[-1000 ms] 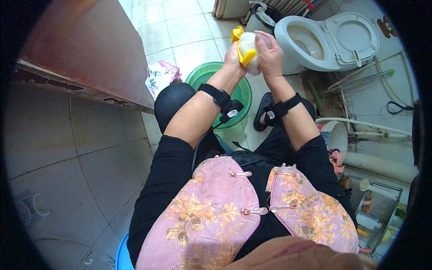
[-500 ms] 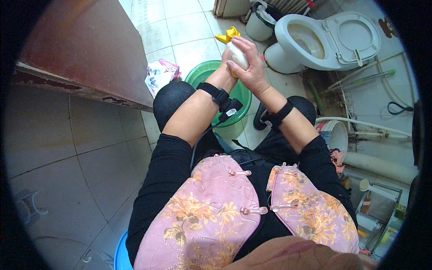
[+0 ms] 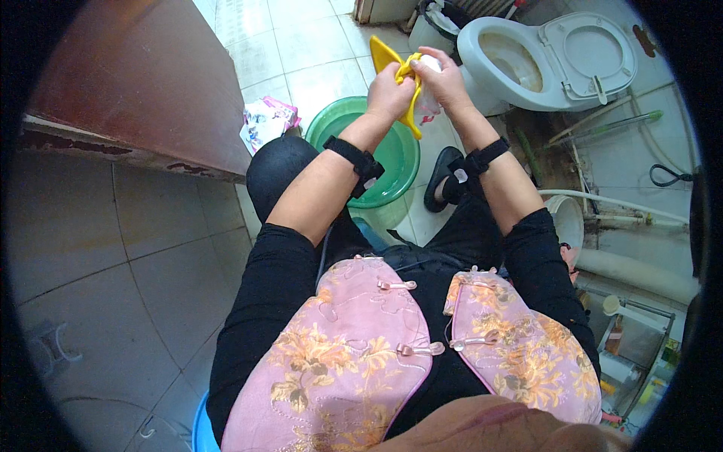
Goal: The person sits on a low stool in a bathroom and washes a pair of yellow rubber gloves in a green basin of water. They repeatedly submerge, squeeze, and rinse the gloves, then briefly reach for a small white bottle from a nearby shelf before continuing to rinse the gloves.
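Note:
Over the far right rim of the green basin (image 3: 413, 169), my two hands are held close together. My left hand (image 3: 388, 92) is closed on a yellow cloth (image 3: 384, 54), one corner sticking up and another hanging down between the hands. My right hand (image 3: 446, 79) is closed round a white, bottle-like thing (image 3: 431, 63) with pinkish marks lower down, set against the cloth. Fingers and cloth cover most of that white thing, so its exact kind is not clear. The basin stands on the floor between my feet with liquid in it.
A toilet (image 3: 520, 64) with its lid raised stands at the far right, beside a waste bin (image 3: 433, 34). A brown door (image 3: 143, 83) is on the left, near a pink-and-white packet (image 3: 269, 124). A white bucket (image 3: 565, 222) and a rack (image 3: 636, 339) are on the right.
My hands have drawn apart slightly, the right shifting right and up. The yellow cloth, earlier bunched above the white thing, is now spread between both hands. My right foot shows more.

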### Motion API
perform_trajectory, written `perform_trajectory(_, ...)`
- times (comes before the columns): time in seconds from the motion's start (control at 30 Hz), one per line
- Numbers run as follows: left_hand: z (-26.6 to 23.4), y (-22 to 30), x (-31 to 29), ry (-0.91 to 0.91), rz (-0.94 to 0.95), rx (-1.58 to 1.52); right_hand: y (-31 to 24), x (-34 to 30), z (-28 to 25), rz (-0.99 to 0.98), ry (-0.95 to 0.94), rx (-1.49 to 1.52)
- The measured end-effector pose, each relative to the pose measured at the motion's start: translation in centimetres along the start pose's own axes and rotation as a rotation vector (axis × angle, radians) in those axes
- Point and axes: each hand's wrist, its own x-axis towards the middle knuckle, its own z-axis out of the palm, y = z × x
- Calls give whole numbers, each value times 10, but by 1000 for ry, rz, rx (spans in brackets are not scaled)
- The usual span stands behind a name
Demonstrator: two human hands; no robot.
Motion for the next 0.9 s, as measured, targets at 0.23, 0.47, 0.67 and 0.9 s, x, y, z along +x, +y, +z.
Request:
perform_trajectory(0.23,-4,-18,8,-48,220,224,-17,-27,-1,-568,52,-93)
perform_trajectory(0.47,-9,-4,-17,-92,364,-23,1,-12,12,-79,-114,242)
perform_trajectory(0.67,-26,15,-26,-39,192,302,-3,-48,6,242,-271,426)
perform_trajectory(0.9,-13,11,-38,-81,499,244,-2,-61,-3,181,-443,910)
